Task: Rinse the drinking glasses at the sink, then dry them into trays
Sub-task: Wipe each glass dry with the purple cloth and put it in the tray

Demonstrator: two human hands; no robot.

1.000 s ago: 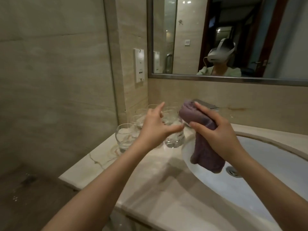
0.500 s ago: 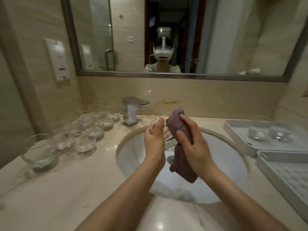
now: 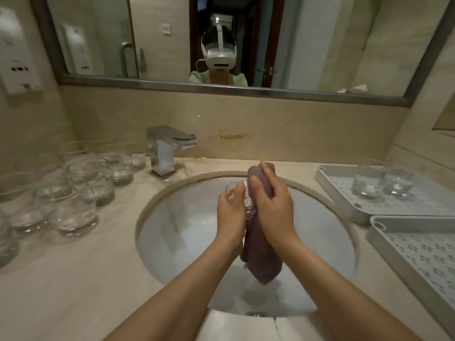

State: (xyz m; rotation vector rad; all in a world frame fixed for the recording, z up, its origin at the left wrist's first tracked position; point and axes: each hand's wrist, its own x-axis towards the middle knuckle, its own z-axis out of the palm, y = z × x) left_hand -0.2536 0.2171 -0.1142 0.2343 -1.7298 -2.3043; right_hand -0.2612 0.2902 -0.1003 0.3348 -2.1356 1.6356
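Over the white sink basin (image 3: 177, 232), my left hand (image 3: 230, 215) grips a clear drinking glass (image 3: 232, 188), mostly hidden behind the fingers. My right hand (image 3: 273, 205) holds a purple cloth (image 3: 261, 257) and presses its upper end against the glass; the rest of the cloth hangs down into the basin. Several clear glasses (image 3: 73, 193) stand on the counter left of the sink. Two glasses (image 3: 381, 180) stand in the far grey tray (image 3: 327, 183) on the right. The nearer tray (image 3: 384, 239) holds nothing that I can see.
A chrome tap (image 3: 167, 148) stands behind the basin's left rim. A wall mirror (image 3: 221, 40) runs above the beige backsplash and shows a person wearing a headset. A white socket plate (image 3: 14, 57) is fixed on the left wall.
My view has swung from the glasses on the left counter to the sink. My left hand carried a glass over the basin, and the cloth in my right hand now presses against it.
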